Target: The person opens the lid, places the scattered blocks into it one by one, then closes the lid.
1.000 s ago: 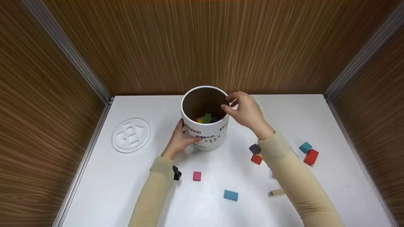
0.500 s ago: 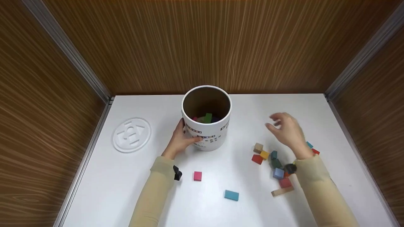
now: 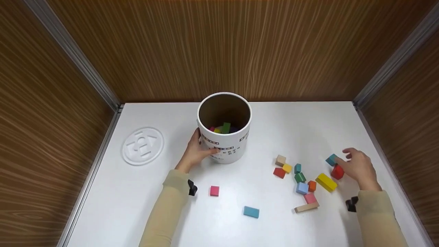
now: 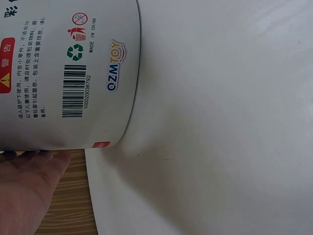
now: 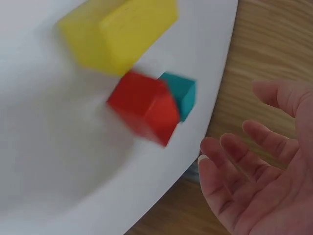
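Observation:
A tall white cardboard bucket (image 3: pixel 228 151) with printed lettering stands upright, several coloured blocks inside it. My left hand (image 3: pixel 195 154) holds its left side, thumb across the front and fingers round the side. The left wrist view shows the bucket's printed wall (image 4: pixel 73 58) and part of the hand. At the right, my right hand (image 3: pixel 359 168) hovers beside a red block (image 3: pixel 337 172) and a teal block (image 3: pixel 331 160), fingers spread and nothing in them. In the right wrist view a yellow block (image 5: pixel 117 36) lies near the red one.
Several small blocks cluster right of centre, among them a light blue cube (image 3: pixel 302 188) and a plain wooden strip (image 3: pixel 307 207). A pink block (image 3: pixel 214 191) and a flat blue block (image 3: pixel 251 212) lie nearer the front. The round white lid (image 3: pixel 143 146) lies at left. Wood-grain walls enclose the table.
My right hand has moved from the bucket's rim rightward and down to the red and teal blocks, uncovering the block cluster. My left hand stays on the bucket.

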A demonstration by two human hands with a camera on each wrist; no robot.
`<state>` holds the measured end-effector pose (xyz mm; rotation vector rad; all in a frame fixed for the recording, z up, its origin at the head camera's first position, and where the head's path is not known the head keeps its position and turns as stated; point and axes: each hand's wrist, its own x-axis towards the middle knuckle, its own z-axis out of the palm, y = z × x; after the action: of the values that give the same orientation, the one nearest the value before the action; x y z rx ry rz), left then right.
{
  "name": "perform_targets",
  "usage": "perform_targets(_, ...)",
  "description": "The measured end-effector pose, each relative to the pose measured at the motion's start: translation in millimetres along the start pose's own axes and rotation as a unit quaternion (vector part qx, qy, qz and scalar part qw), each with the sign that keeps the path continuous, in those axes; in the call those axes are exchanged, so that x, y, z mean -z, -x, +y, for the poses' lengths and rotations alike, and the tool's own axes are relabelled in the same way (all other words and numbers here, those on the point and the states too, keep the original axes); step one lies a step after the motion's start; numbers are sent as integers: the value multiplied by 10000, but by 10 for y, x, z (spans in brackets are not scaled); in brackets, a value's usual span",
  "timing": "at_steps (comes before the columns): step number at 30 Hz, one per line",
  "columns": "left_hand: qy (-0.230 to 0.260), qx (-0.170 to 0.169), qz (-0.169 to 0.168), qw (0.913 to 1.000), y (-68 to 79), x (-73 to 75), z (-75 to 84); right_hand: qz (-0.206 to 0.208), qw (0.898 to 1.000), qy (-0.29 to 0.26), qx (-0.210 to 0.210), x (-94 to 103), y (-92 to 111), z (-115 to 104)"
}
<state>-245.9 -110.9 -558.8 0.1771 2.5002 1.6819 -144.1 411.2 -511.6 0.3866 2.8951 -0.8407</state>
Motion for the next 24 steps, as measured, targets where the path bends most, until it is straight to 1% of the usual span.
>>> perform_targets(3, 20, -60, 23, 10000, 3, 1, 6, -187, 9996, 12, -230, 4, 12, 135)
perform_targets(6, 10, -46, 18, 10000, 5, 1, 3, -390, 9983, 48, -439, -16, 18, 207)
perform_targets(10, -8, -7, -5, 10000, 4, -5, -6, -626, 9949, 66, -787, -60, 36, 250)
perform_targets(15, -3, -32, -15, 10000, 6, -8, -4, -933, 9877, -19, -1255, -85, 50, 270)
perform_targets(19, 18, -28, -6, 10000, 11, -3, 7, -1093, 9841, -49, -1399, -90, 48, 280)
perform_targets(24, -43, 47, -38, 10000, 15, 8, 20, -1150, 9821, -69, -1488, -90, 49, 284)
